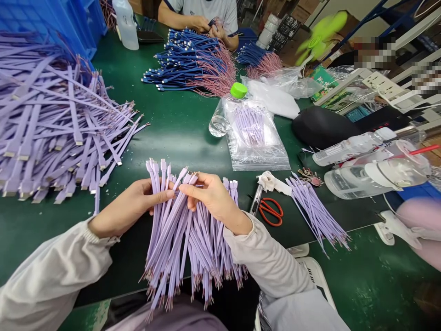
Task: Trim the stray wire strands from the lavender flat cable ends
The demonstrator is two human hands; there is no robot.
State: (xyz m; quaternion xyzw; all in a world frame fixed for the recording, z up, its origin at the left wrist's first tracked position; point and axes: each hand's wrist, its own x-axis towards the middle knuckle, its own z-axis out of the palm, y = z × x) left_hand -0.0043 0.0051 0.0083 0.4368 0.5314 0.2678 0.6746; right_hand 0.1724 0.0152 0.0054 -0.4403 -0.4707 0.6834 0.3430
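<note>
I'm clutching a bundle of lilac flat cables [179,243] upright above the surface [117,138], connector ends up and thin wire ends hanging. My left hand [132,207] and right hand [215,197] are both closed on it near the top, forearms angled in from either side. This looks like a sorting step; the next move seems to call for parting the strands. Red-handled scissors [270,212] and a smaller lilac bunch [317,216] lie to the right; a big pile [58,124] fills the upper left.
</note>
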